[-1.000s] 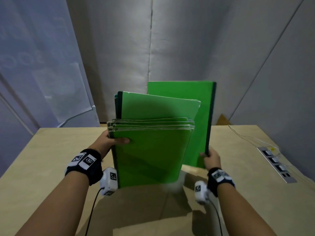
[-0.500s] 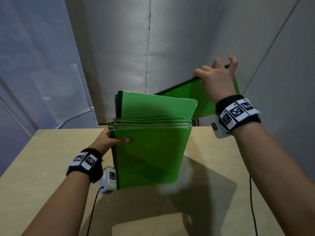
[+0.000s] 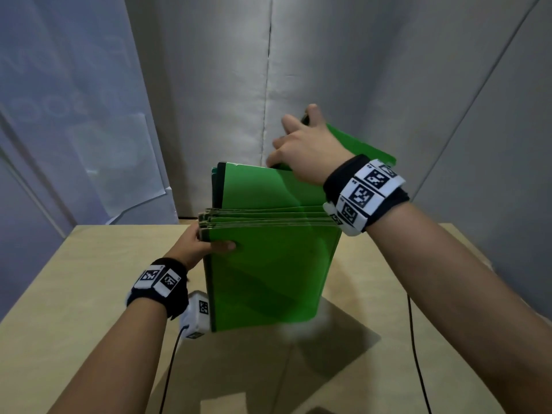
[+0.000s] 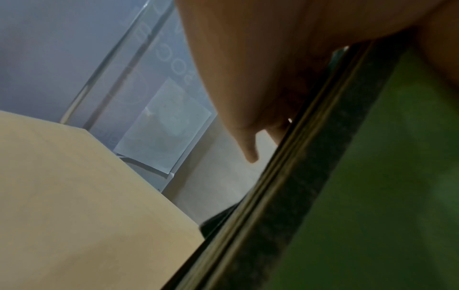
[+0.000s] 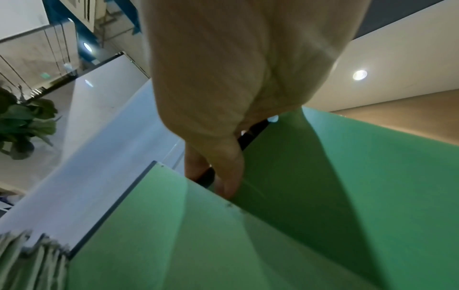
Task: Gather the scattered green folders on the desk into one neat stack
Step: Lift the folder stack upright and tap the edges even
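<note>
A bundle of green folders stands upright on its lower edge on the wooden desk. My left hand grips the bundle's upper left corner, thumb on the front cover; the dark spines fill the left wrist view. One more green folder is tilted in the air behind the bundle's top. My right hand holds its dark spine edge, fingers curled over it. In the right wrist view that folder overlaps the rearmost folder of the bundle.
Grey padded partition walls close in the desk at the back and right. A frosted glass panel stands at the left. Cables run from both wrists over the desk front.
My right hand has carried the single folder from standing on the desk at the right up into the air and leftward, to just behind the top of the bundle. The left hand stayed put.
</note>
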`<action>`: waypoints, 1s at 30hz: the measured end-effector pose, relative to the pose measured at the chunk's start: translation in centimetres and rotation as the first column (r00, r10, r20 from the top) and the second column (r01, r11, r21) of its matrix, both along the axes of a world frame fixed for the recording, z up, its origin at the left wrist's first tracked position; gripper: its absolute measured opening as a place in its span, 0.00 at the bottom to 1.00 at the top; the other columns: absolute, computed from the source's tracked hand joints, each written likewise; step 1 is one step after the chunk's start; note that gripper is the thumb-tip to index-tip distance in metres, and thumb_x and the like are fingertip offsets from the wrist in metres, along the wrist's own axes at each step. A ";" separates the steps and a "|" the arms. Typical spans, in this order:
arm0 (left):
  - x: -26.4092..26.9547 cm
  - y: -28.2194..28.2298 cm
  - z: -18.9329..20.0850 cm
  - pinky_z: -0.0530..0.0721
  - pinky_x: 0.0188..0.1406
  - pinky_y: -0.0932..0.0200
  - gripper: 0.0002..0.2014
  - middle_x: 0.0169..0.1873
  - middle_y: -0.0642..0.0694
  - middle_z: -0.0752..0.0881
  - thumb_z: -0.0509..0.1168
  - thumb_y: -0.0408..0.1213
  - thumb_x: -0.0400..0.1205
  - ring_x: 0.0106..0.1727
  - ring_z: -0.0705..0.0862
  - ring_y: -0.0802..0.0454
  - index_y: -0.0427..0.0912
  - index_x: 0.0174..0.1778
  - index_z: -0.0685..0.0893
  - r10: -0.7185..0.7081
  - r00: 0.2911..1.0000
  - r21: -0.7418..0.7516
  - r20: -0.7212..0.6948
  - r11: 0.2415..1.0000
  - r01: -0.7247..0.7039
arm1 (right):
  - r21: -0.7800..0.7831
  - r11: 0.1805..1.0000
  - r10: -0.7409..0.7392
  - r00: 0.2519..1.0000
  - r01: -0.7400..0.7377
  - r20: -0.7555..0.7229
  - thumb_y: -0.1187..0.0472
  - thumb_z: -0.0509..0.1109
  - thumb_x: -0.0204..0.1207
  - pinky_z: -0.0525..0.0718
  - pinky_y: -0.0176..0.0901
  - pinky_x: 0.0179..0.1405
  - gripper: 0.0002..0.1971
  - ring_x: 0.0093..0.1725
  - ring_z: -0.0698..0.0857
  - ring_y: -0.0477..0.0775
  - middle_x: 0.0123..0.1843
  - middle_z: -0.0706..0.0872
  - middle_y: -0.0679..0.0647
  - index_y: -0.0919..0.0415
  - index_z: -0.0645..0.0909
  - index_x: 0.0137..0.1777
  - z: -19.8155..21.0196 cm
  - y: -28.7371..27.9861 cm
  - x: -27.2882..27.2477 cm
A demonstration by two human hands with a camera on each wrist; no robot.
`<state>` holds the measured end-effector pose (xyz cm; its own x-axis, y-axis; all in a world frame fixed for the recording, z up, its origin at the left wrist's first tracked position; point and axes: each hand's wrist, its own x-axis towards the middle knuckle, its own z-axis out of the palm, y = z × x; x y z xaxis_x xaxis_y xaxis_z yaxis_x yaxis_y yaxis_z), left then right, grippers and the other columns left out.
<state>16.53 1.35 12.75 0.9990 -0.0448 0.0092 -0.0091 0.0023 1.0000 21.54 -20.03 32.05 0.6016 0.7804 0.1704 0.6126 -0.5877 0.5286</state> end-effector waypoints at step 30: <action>0.1 -0.4 -0.9 0.89 0.43 0.58 0.46 0.48 0.46 0.93 0.87 0.49 0.38 0.49 0.91 0.49 0.42 0.55 0.85 -0.029 0.999 -0.208 0.015 0.978 0.032 | 0.507 0.804 -0.017 0.865 0.310 -0.501 0.63 0.62 0.83 0.73 0.47 0.51 0.03 0.53 0.81 0.60 0.44 0.79 0.53 0.57 0.70 0.49 -1.2 -5.6 2.0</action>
<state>16.66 0.93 11.83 0.9969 -0.0711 0.0329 -0.0173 0.2108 0.9774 23.58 -25.65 30.82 0.8294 0.5161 0.2138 0.5564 -0.7971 -0.2346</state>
